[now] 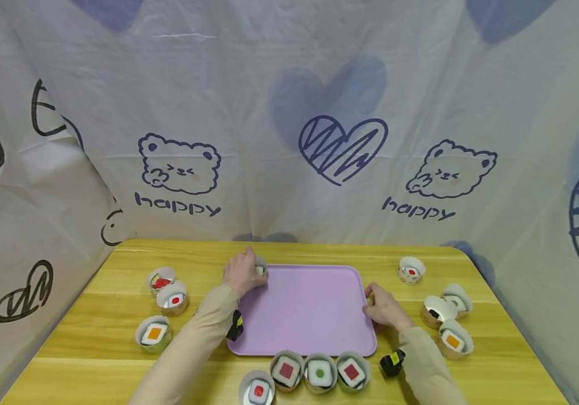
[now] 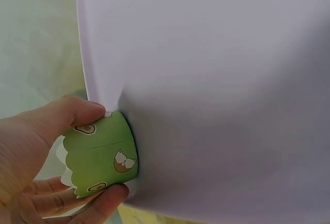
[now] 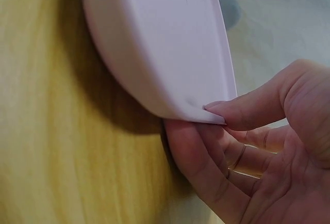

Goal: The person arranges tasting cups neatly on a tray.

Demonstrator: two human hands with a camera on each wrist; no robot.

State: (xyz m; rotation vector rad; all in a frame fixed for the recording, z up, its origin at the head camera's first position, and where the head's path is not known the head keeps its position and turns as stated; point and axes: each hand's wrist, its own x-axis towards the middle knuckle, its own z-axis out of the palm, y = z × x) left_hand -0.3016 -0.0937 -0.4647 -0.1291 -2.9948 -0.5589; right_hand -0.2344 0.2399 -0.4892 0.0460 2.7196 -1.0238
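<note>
A pale purple tray (image 1: 304,309) lies on the wooden table. My left hand (image 1: 241,273) grips a green paper cup (image 2: 100,154) printed with avocados, thumb on one side and fingers on the other, at the tray's far left corner. In the left wrist view the cup's base is right at the tray's surface; in the head view a bit of its white filling shows past the fingers. My right hand (image 1: 384,306) pinches the tray's right rim (image 3: 191,113) between thumb and fingers.
Along the tray's near edge stand sushi cups (image 1: 320,373), with another cup (image 1: 257,388) nearer me. Several cups sit left, including an orange-topped one (image 1: 153,334). More stand right, one red-dotted (image 1: 411,270) at the back. A printed curtain (image 1: 259,112) hangs behind the table.
</note>
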